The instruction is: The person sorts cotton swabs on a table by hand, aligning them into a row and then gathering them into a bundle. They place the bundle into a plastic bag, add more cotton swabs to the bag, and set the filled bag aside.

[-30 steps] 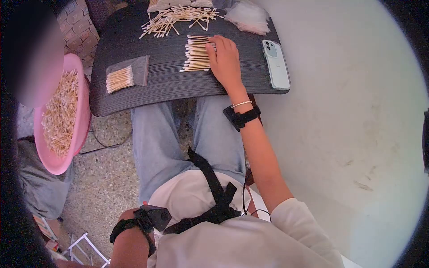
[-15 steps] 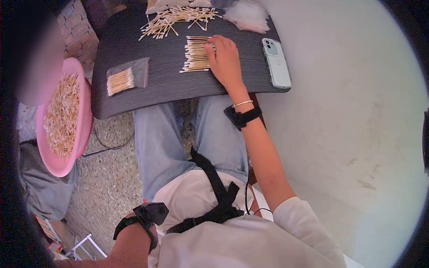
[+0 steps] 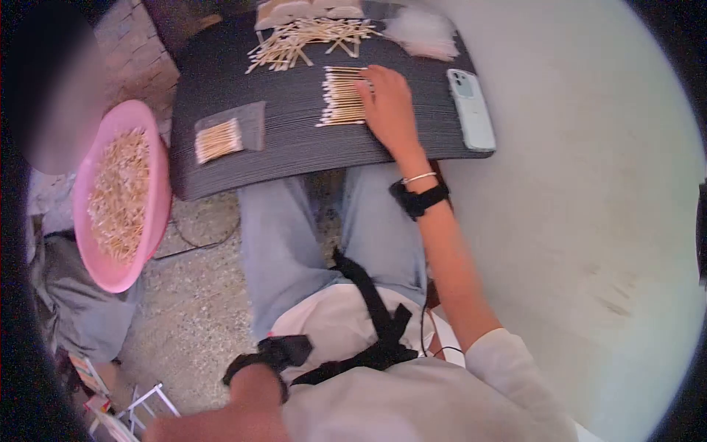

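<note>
Nearest to me, the person's left hand is hanging low beside the hip, a black strap round the wrist; the fingers are cut off at the frame's edge, so I cannot tell whether they are curled or loose, and nothing is showing in it. Farther out, across the lap, the board is resting on the knees, and the right hand is lying flat on it with fingers spread, not gripping anything, the fingertips pressing against the right ends of a neat row of swabs lined up side by side. Left of that row, a small bag is lying already filled with a tidy bundle, so I judge one packet to be done and a second batch to be getting squared up. A phone is sitting at the board's right edge, just beside the hand. Off to the left, a pink basin is holding a large heap of loose swabs, and at the board's far edge a scattered pile and a stack of empty bags are waiting, so most of the work is looking undone
</note>
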The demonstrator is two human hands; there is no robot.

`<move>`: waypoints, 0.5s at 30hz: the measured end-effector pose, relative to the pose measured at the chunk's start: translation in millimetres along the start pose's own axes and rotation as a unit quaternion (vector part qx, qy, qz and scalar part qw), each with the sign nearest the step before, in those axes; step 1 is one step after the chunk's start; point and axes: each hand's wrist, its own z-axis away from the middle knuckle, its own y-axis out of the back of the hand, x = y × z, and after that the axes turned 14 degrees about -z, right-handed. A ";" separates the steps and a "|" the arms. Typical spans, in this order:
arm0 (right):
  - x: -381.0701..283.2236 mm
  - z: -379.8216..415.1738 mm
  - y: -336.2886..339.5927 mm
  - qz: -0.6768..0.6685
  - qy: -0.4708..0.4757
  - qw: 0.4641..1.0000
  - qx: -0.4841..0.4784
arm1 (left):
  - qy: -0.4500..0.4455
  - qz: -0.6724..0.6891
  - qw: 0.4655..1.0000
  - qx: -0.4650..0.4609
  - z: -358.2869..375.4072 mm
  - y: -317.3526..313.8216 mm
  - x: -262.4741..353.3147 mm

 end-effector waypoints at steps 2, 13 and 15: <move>-1.3 1.1 0.1 -0.003 -0.005 1.000 -0.005 | -0.012 -0.474 0.879 0.045 -4.3 14.8 36.8; -0.2 0.6 2.0 -0.001 -0.007 1.000 -0.019 | -0.202 -0.897 0.363 0.153 -27.4 93.0 40.8; 0.1 1.0 1.1 -0.006 -0.003 1.000 -0.018 | -0.199 -0.899 0.358 0.157 -25.3 93.4 41.8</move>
